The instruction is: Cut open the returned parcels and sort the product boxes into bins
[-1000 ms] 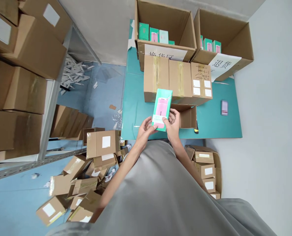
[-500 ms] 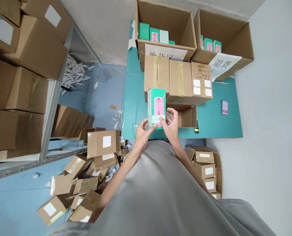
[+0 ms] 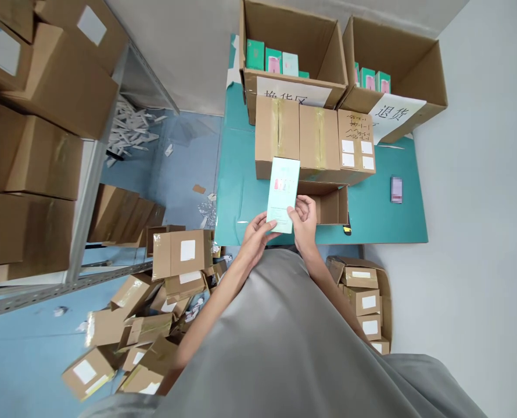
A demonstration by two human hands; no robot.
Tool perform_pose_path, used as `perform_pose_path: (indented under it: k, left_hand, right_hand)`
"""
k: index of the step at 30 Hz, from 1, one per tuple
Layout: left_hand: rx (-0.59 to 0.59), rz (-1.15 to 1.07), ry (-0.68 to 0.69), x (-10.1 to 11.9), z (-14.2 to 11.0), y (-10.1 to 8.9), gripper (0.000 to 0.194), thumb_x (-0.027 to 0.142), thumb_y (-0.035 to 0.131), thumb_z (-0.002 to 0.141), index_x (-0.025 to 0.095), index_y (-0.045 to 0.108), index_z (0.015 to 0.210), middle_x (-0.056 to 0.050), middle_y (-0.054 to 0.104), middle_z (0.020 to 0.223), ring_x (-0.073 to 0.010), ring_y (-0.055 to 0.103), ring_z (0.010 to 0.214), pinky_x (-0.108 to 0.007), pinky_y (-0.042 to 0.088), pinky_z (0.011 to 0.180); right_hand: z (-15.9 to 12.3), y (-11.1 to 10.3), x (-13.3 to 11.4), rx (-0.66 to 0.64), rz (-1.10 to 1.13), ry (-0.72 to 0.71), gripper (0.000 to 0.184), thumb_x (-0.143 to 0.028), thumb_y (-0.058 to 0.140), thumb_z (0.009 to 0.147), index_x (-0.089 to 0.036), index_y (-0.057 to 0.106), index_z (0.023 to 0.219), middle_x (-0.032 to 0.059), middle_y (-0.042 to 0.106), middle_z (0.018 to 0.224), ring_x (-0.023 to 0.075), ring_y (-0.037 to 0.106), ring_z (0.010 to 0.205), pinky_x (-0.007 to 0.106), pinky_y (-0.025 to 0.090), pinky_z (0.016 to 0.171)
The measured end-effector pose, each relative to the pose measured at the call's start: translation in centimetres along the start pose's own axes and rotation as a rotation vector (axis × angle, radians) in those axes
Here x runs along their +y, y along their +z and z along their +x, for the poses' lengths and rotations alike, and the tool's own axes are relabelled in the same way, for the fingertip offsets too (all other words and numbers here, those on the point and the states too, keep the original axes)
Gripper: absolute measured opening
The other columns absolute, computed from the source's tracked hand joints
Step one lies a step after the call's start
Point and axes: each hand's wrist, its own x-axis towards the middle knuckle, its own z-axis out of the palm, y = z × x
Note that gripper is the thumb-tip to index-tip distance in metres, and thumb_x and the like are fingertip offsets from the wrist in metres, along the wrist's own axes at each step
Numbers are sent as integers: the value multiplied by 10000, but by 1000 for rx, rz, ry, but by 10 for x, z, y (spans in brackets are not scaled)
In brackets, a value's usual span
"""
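Observation:
Between my two hands is a small product box (image 3: 283,191), a pale mint side with small coloured pictures and fine print facing up. My left hand (image 3: 257,235) grips its lower left corner, thumb on the front. My right hand (image 3: 304,219) holds the lower right edge, with the thumb on the printed face. Behind the hands, an open cardboard box (image 3: 339,204) lies on the teal table (image 3: 236,203), partly hidden by the right hand. Beyond the product box stand taped cartons (image 3: 320,136) in a row.
Two large open cartons with paper signs, the left one (image 3: 293,35) and the right one (image 3: 398,52), hold green boxes. A phone (image 3: 397,190) and a yellow-black cutter (image 3: 348,230) lie on the table. Discarded cartons (image 3: 182,253) pile at left beside a loaded shelf (image 3: 73,244).
The product box has been turned in my hands: its green face with the pink bottle picture faced up before, and now the pale mint side does. Both hands keep hold of it.

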Motion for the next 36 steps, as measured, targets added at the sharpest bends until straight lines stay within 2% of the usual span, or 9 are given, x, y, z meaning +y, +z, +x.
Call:
perform_pose_path:
  k: [5,9,11,14,18,21,24,32,36]
  left_hand:
    - [54,20,22,-3,1,0,747,555,1017,669,194,703,1242,-149,811,1279,-338,776,1211,-480,667,991]
    - [154,144,179,-6,0,4,742,494,1014,661,208,660,1246,-113,777,1246,-281,742,1193,-415,628,1005]
    - [215,232,250,-7,-2,7,715,446,1008,647,221,641,1218,-103,757,1248,-263,726,1183,-364,617,955]
    - [261,335,301,-9,-6,11,733,411,1005,633,244,609,1227,-121,717,1338,-287,693,1266,-310,602,837]
    - [161,288,284,-8,-11,13,748,459,1012,648,254,603,1240,-130,697,1400,-320,665,1365,-334,622,885]
    - [45,115,107,-5,-9,9,669,516,967,717,242,648,1237,-117,756,1339,-306,736,1257,-389,647,935]
    - [2,25,-21,-2,-7,5,661,504,965,709,221,701,1245,-121,808,1288,-304,779,1177,-416,668,932]
    - [33,67,50,-5,-8,10,751,529,1015,690,208,754,1316,-149,808,1361,-325,787,1208,-352,659,853]
    - [88,168,149,-10,-5,9,778,528,1018,701,220,729,1354,-152,772,1414,-320,738,1298,-388,651,971]
  right_hand:
    - [1,-2,-1,-44,15,38,646,-530,858,913,-285,532,1415,136,758,1429,293,735,1367,511,614,1169]
    - [-4,2,-15,-47,-68,-30,785,-485,906,885,-289,509,1533,168,617,1639,307,613,1533,534,540,1275]
    - [-9,5,-22,-54,-126,-61,824,-453,929,864,-292,511,1556,163,595,1658,311,586,1552,527,543,1273]
    - [-12,8,-26,-53,-177,-98,843,-400,929,849,-294,508,1571,152,599,1651,303,601,1523,506,559,1253]
    - [-6,2,-14,0,-120,-111,756,-376,885,859,-277,532,1520,148,676,1546,292,680,1417,506,573,1224]
    - [-1,-8,-1,14,-12,-34,693,-431,869,869,-273,553,1465,133,737,1450,291,735,1330,507,608,1167]
    - [0,-14,8,8,63,34,697,-477,889,858,-271,561,1438,130,763,1421,297,752,1313,518,618,1154]
    - [-1,-16,1,-23,99,27,652,-453,854,884,-271,558,1437,147,728,1510,312,714,1410,563,582,1220]
    - [-4,-18,-9,6,3,-66,611,-427,827,907,-275,580,1444,148,669,1578,306,650,1491,545,547,1265]
